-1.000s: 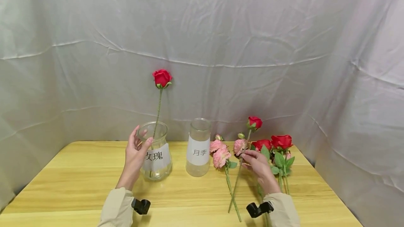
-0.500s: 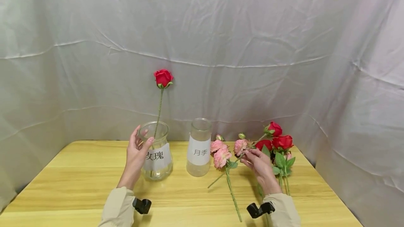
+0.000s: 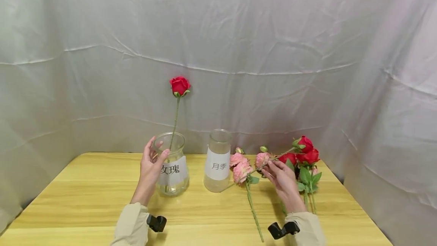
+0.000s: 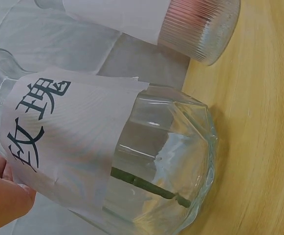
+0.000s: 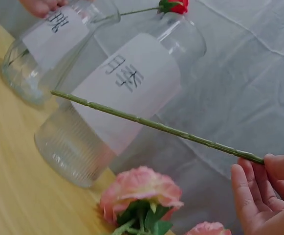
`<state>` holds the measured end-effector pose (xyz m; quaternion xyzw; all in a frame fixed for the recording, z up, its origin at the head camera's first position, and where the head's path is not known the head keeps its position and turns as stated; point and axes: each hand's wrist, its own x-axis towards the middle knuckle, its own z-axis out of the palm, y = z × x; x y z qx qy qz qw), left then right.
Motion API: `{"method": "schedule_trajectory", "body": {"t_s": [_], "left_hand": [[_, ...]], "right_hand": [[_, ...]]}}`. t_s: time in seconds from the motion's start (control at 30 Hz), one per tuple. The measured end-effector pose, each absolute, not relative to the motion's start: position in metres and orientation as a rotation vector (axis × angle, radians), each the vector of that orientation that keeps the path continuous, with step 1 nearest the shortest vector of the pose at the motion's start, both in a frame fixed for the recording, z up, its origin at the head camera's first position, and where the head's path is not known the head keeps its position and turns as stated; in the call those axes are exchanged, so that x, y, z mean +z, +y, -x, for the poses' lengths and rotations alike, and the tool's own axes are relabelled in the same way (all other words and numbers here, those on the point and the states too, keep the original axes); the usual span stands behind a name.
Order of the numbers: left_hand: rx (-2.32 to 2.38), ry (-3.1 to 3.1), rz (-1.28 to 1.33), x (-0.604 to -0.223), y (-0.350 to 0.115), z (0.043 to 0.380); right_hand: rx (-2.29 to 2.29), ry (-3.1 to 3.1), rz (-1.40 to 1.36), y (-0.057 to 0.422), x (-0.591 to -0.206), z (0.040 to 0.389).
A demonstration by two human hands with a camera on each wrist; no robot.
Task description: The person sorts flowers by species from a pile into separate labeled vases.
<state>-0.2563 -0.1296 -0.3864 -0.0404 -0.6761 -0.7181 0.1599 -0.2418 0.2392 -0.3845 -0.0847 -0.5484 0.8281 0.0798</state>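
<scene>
table (image 3: 198, 215) of yellow wood, set before a grey curtain (image 3: 218, 48). left hand (image 3: 150, 174): gripping the wide vase (image 3: 178, 152) about its neck, thumb on the near side. this vase stands upright and bears a paper label (image 3: 175, 171) reading 玫瑰. right hand (image 3: 281, 179): pinching the stem of the held rose (image 3: 303, 145) between thumb and fingers. the red bloom of this rose is beyond the hand to the right, overlapping the red roses (image 3: 310, 157) in the head view; its bare stem slants down to the left, across the pink flowers (image 3: 242, 172), and in the right wrist view its end passes in front of the narrow vase (image 3: 218, 185). whether the stem touches the glass cannot be told. the narrow vase is upright, just right of the wide vase, and labelled 月季. standing rose (image 3: 180, 86): in the wide vase, leaning slightly right, bloom well above the rim; the left wrist view shows the stem's lower end through the glass, near the base. the pink flowers lie between the narrow vase and the right hand, one green stem running toward the near edge; the red roses lie farther right, with green leaves (image 3: 305, 175) below them.
</scene>
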Motion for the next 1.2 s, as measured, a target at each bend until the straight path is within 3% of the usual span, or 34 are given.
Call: {"method": "schedule_trajectory", "body": {"t_s": [0.77,1.2], "left_hand": [[-2.064,-1.908,0.122,-0.386,-0.129,0.255],[-2.065,-1.898,0.127,-0.387,-0.128,0.257]], "right_hand": [[2.488,-1.533,0.097,0.194,-0.308,0.266],[2.463,-1.489,0.075,0.16,-0.285,0.286]]}}
